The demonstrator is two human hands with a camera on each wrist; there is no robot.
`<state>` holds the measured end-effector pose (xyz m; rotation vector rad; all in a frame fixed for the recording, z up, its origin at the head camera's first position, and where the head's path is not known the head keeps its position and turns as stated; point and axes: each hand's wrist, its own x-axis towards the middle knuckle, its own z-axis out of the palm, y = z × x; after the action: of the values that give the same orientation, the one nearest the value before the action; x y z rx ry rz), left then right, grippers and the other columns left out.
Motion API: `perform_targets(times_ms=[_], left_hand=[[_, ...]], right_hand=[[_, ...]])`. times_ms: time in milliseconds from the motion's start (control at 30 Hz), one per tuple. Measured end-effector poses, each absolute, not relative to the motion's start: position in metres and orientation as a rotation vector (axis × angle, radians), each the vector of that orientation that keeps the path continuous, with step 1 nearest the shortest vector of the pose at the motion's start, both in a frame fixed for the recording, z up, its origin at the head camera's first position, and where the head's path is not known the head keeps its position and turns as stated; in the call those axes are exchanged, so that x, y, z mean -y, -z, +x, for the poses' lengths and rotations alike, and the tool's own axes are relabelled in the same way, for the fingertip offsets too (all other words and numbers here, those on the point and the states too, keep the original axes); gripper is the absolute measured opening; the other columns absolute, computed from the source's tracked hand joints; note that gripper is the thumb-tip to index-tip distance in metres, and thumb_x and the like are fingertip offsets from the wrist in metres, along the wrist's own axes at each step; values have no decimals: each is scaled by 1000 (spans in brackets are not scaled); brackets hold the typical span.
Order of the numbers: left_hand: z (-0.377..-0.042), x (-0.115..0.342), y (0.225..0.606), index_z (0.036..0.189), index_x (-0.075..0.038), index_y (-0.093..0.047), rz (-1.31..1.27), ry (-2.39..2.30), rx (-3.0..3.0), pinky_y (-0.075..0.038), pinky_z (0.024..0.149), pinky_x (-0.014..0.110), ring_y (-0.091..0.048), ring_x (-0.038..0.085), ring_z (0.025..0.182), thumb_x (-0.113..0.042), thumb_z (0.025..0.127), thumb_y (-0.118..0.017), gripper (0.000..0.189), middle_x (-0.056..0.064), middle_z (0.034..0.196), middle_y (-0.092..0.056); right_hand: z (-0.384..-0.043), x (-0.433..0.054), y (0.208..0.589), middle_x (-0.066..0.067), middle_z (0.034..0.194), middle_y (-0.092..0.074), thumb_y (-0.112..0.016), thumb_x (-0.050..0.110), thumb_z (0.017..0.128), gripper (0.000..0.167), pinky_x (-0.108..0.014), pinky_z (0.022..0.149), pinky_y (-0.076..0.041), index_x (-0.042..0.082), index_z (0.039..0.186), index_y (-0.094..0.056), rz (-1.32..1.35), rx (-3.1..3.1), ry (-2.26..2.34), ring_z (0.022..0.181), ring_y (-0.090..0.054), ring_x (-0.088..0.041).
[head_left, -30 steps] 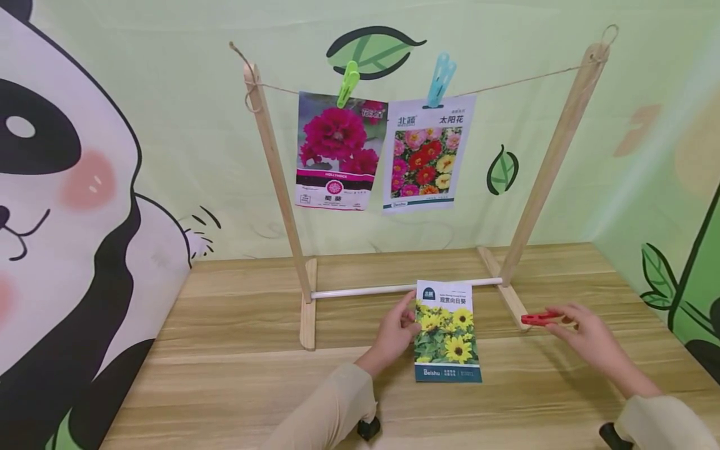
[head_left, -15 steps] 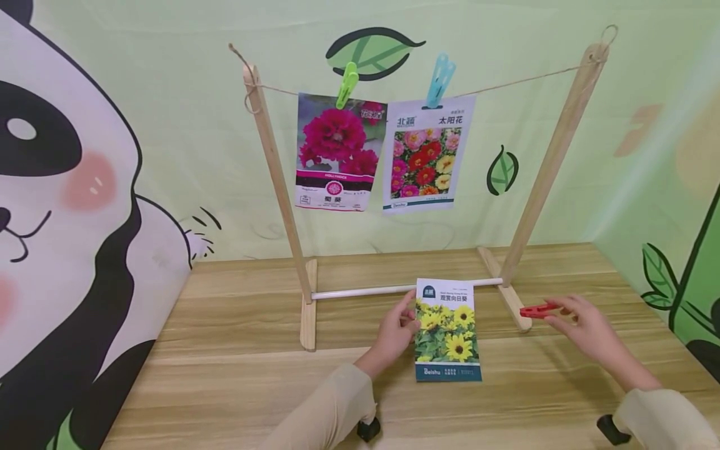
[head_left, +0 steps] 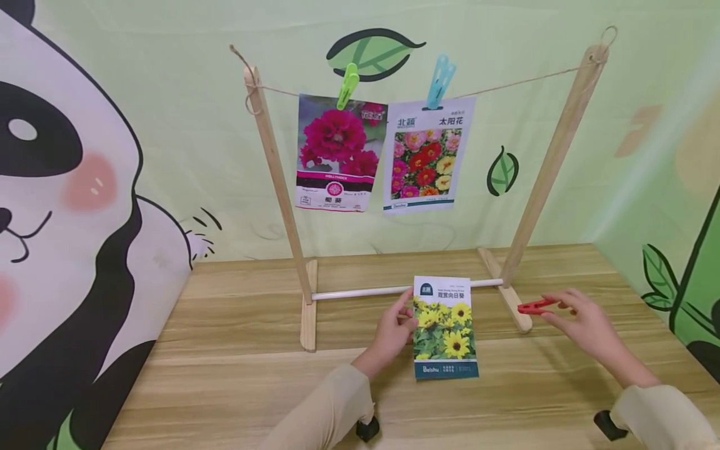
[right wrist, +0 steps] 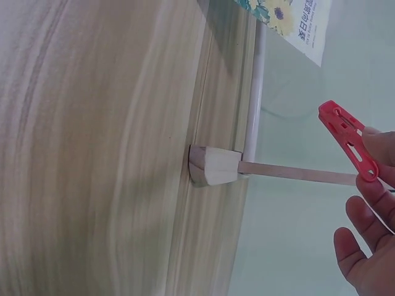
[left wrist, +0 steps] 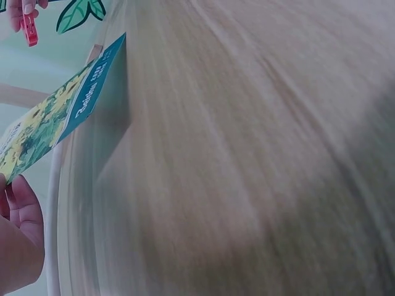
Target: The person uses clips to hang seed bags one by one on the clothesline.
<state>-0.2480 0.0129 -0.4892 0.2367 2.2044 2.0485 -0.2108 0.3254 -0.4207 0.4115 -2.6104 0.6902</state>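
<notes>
My left hand (head_left: 392,330) pinches the left edge of a seed packet (head_left: 444,331) printed with yellow sunflowers. In the left wrist view the packet (left wrist: 55,111) tilts above the tabletop, its lower end casting a shadow. To the right, my right hand (head_left: 585,325) holds a red clothespin (head_left: 534,307) by its handle end, between thumb and fingers. The right wrist view shows the clothespin (right wrist: 349,139) with nothing in its tip. Behind, a hollyhock packet (head_left: 337,153) hangs from a twine line under a green clothespin (head_left: 348,86). Beside it hangs a multicoloured flower packet (head_left: 427,156) under a blue clothespin (head_left: 440,82).
Two wooden posts hold the twine (head_left: 523,81): a left post (head_left: 278,187) and a right post (head_left: 554,169). A white rod (head_left: 360,292) joins their feet low over the wooden table (head_left: 225,375). A panda-printed backdrop (head_left: 214,125) stands close behind.
The sunflower packet and my left hand have shifted slightly up and left. My right hand has risen a little and moved left with the red clothespin. The hanging packets look unchanged.
</notes>
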Motion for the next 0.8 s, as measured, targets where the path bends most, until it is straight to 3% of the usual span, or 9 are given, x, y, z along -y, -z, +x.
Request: perform_targets(times_ms=[333, 633, 800], left_hand=[[-243, -4, 470, 136, -18, -34, 208, -2087, -2137, -46, 58, 27, -45, 16, 71, 8, 83, -48, 61, 9, 91, -46], [-244, -1, 467, 137, -19, -34, 201, -2097, -2128, -44, 56, 24, -42, 11, 69, 6, 84, -46, 59, 6, 92, -44], [-250, -2, 475, 135, -25, -35, 179, -2105, -2146, -44, 55, 23, -43, 11, 69, 4, 85, -46, 59, 5, 93, -44]], right_hand=[[-213, -320, 412, -14, 92, -60, -71, 10, 72, 30, -28, 63, -41, -1, 99, -63, 406, 2616, -717, 78, -35, 15], [-215, -316, 404, -15, 95, -60, -70, 12, 74, 30, -23, 64, -37, 0, 100, -63, 412, 2627, -719, 80, -43, -1], [-217, -314, 401, -14, 96, -60, -71, 11, 72, 31, -25, 65, -37, 0, 101, -63, 417, 2606, -722, 80, -42, 2]])
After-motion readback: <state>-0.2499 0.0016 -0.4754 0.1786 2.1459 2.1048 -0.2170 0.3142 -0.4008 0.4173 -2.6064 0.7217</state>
